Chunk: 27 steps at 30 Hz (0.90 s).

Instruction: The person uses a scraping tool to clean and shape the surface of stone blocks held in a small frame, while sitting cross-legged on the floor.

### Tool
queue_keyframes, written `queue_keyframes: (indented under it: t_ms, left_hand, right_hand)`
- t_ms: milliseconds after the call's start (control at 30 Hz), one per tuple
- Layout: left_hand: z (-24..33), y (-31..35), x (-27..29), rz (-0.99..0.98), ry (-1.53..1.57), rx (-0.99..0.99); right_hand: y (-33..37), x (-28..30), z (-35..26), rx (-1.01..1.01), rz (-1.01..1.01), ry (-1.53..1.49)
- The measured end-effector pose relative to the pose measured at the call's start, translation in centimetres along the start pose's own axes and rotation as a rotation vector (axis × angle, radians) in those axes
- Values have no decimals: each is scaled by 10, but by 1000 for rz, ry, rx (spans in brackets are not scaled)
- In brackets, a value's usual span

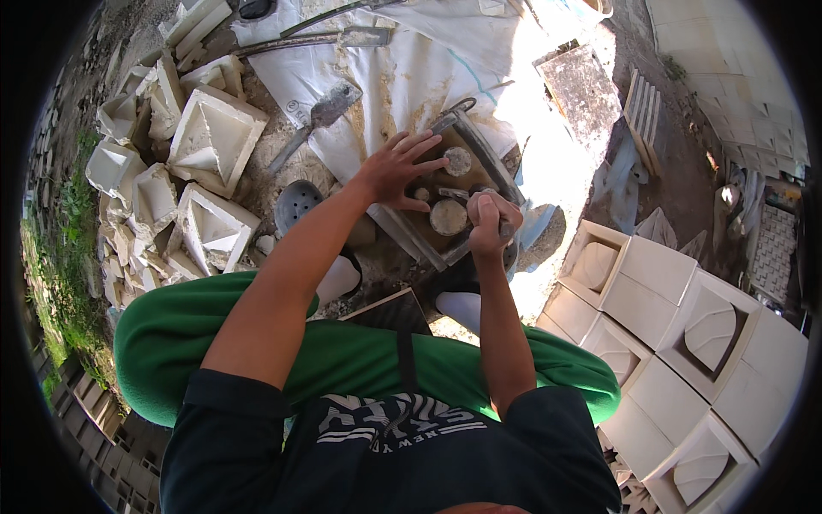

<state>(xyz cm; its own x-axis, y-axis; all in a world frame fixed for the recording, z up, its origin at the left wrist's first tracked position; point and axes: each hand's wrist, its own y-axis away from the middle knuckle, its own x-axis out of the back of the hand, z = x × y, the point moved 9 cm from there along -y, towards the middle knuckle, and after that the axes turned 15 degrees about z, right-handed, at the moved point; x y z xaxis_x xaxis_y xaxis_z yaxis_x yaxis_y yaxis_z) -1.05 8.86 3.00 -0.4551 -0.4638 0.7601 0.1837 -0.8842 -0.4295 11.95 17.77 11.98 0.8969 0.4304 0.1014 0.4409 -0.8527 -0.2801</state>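
Between my feet sits a rectangular mould frame (486, 152) with dark, straight walls. Inside it are a pale round disc (457, 161) at the far side, a second round disc (449, 218) nearer to me, and a small round knob (421, 194). My left hand (401, 169) lies over the mould's left side, fingers spread, gripping nothing. At the right side my right hand (493, 219) is closed around the handle of a small hand tool (454, 193). A short pale flat part of this tool shows beside the near disc; its exact kind is unclear.
A trowel (332, 107) lies on a white sheet (415, 64), below long metal bars (300, 41). Broken white cast blocks (218, 141) are heaped at left, near a perforated dark round object (298, 204). Cream blocks (651, 265) with leaf-like reliefs stand stacked at right. A slab (580, 81) lies far right.
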Motion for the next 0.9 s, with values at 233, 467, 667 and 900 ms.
queue_keyframes:
  t_ms: [233,467,667,900]
  left_hand:
    - [-1,-8,1,21,-11,-9]
    - [-4,-4,0,-3,-3,15]
    - [-7,4,0,0,-2,40]
    - [-5,1,2,9,-58,12]
  right_hand:
    - [-19,12,-21,-92,181,-323]
    - [-25,9,-12,-181,186,-360]
    - [-27,-6,-31,-120,123,-223]
    - [-26,-14,-9,-155,82,-135]
